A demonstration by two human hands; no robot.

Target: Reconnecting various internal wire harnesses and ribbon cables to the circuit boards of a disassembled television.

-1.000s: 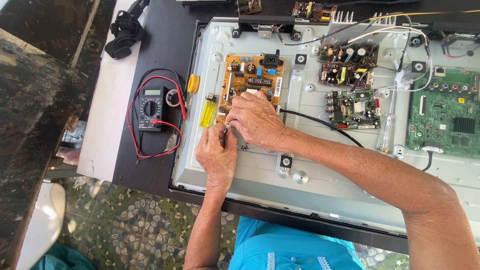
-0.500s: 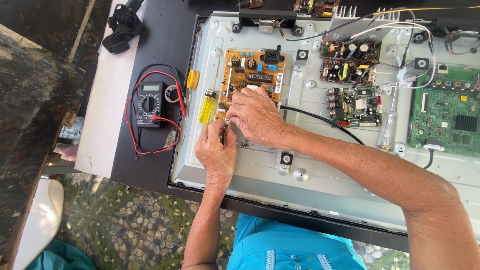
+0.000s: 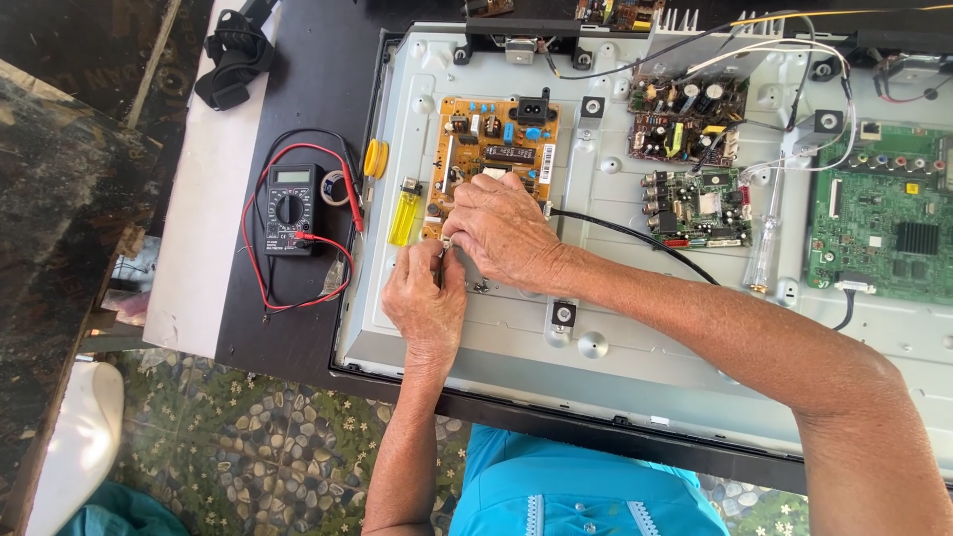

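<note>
Two hands are meeting at the lower left corner of the orange-brown circuit board (image 3: pixel 496 149), which is sitting in the upper left of the grey metal back panel (image 3: pixel 635 328) of an opened flat screen. Left of the panel, a black multimeter (image 3: pixel 289 208) with red and black leads is lying on the dark table (image 3: pixel 328 69); a yellow lighter (image 3: pixel 404 218) is resting just beside the board. The left hand (image 3: pixel 427 303) is pinching narrow on something small and pale; what it is, I cannot tell. The right hand (image 3: pixel 506 233) is curling over the board's edge, fingertips pressing down, grip hidden. Judging: the board is light, stiff and fragile, best held by its bare edges. Further right, a clear-handled screwdriver (image 3: pixel 764 253) is lying near a green board (image 3: pixel 884 223).
</note>
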